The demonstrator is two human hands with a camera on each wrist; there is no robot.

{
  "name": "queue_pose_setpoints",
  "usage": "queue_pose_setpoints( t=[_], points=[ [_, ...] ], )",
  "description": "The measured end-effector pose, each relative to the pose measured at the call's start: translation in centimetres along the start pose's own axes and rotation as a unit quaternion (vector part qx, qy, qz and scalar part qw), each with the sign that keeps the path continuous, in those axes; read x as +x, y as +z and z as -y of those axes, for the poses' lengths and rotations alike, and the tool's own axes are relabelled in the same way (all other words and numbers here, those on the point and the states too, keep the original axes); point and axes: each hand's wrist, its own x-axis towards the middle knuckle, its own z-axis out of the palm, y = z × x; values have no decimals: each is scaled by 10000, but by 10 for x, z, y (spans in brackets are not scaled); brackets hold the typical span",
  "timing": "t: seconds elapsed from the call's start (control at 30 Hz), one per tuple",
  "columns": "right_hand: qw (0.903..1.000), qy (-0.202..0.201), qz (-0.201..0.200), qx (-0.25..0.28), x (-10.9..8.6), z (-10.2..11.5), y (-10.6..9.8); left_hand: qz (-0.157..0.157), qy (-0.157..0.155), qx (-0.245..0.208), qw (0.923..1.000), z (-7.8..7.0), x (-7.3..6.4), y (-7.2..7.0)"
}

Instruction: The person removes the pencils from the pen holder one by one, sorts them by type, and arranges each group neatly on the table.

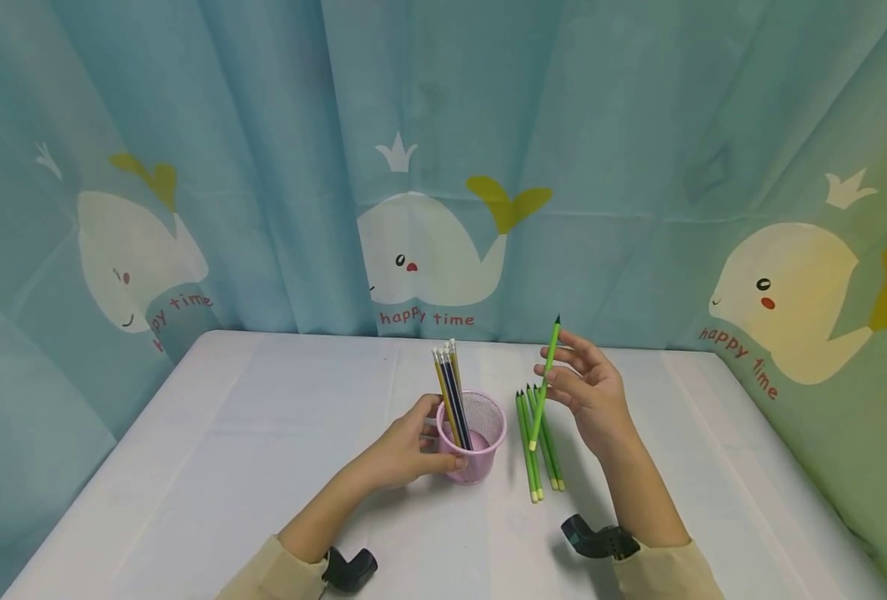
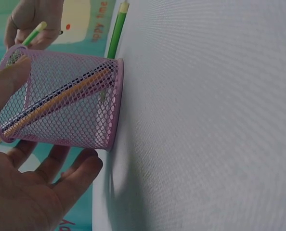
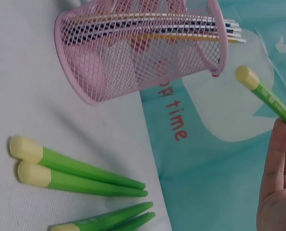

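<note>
A pink mesh pencil cup (image 1: 473,475) stands on the white table, with several yellow and dark-blue striped pencils (image 1: 451,392) leaning inside, eraser ends up. My left hand (image 1: 406,446) grips the cup from its left side, thumb across the front near the rim. To the right, my right hand (image 1: 593,392) pinches a green pencil (image 1: 544,387) between thumb and fingers, dark tip up and pale yellow end down. Beneath it several more green pencils (image 1: 524,450) lie on the table in two pairs, tips pointing away. In the right wrist view, the held pencil's pale end (image 3: 247,76) is near the cup's rim.
The white table (image 1: 263,433) ends at the back against a blue curtain (image 1: 443,100) printed with whales. A greener curtain part (image 1: 864,450) hangs along the right side. Each wrist carries a black camera mount (image 1: 601,537).
</note>
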Motion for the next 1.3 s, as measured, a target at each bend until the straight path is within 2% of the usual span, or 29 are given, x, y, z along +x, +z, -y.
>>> queue_pose_setpoints(
  t=[0.33,0.8,1.3],
  points=[
    [9994,232,-169,-188,1,-4,-7,-14,-23,36,10000,1,0,0],
    [9988,404,-261,-131,1,-4,-10,-26,36,122,9999,-2,-1,0],
    [9942,642,-622,-600,3,-3,-18,-31,87,93,9999,-1,0,0]
  ],
)
